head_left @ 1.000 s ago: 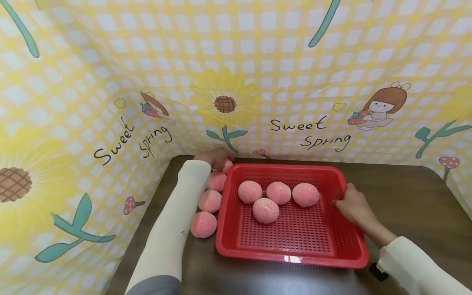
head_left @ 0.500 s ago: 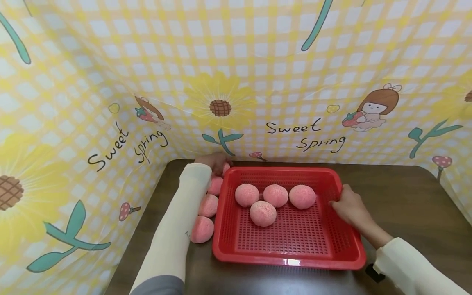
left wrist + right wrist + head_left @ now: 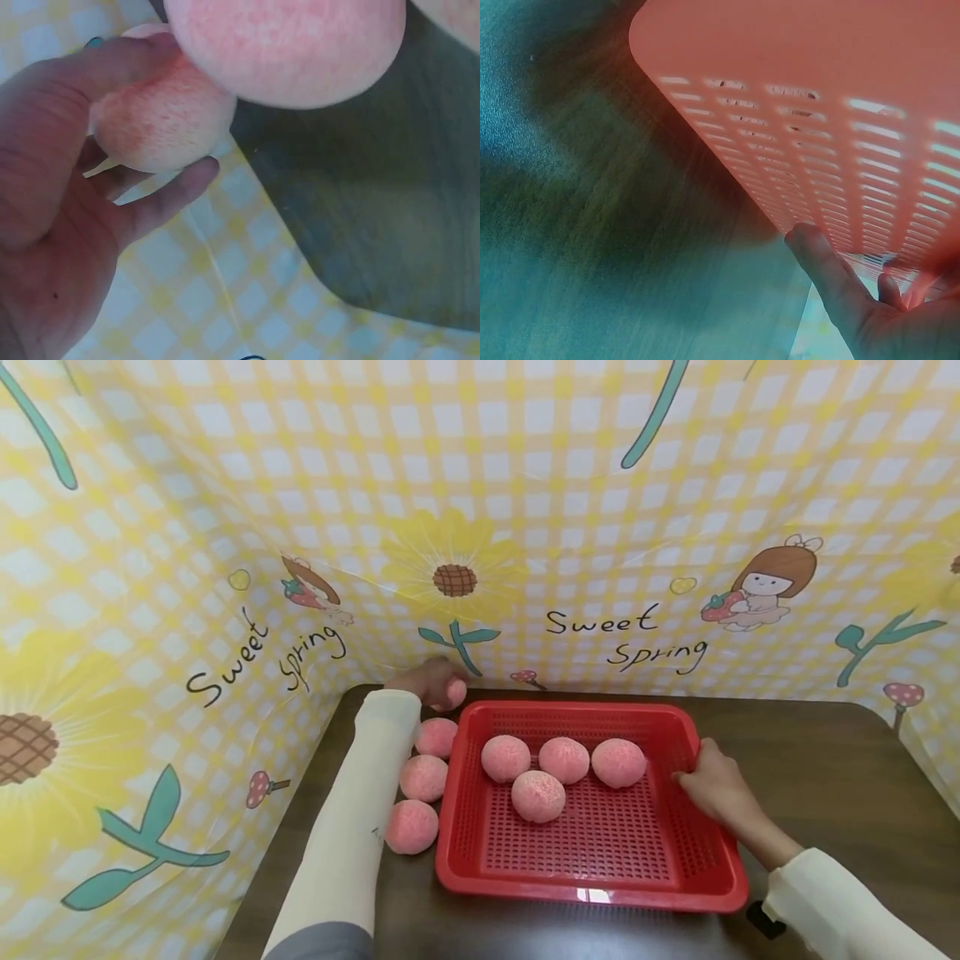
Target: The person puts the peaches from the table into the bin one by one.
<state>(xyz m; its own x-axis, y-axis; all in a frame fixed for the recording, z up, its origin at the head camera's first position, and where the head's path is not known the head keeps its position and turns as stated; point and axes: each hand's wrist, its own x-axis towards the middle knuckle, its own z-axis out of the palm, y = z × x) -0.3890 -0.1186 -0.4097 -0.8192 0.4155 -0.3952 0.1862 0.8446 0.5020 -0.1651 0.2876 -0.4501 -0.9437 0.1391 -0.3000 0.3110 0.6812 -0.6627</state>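
At the table's far left corner, my left hand (image 3: 429, 683) grips a pink peach (image 3: 456, 692). In the left wrist view the thumb and fingers curl round this peach (image 3: 161, 124), and another peach (image 3: 292, 45) looms close in front. Three more peaches (image 3: 423, 778) line the left side of a red plastic basket (image 3: 592, 894). Inside the basket are several peaches (image 3: 538, 796), towards its back and left. My right hand (image 3: 716, 785) holds the basket by its right rim. The right wrist view shows the basket's slotted wall (image 3: 802, 135) with my fingers at it.
The dark wooden table (image 3: 810, 760) stretches right of the basket. A yellow checked cloth (image 3: 585, 543) with flower prints hangs along the back and left edges. A small black object (image 3: 765, 920) lies beside the right sleeve.
My left hand has closed round the rearmost peach and drawn it back and slightly left, away from the row and basket rim. My right hand keeps its hold on the basket, which has not moved.
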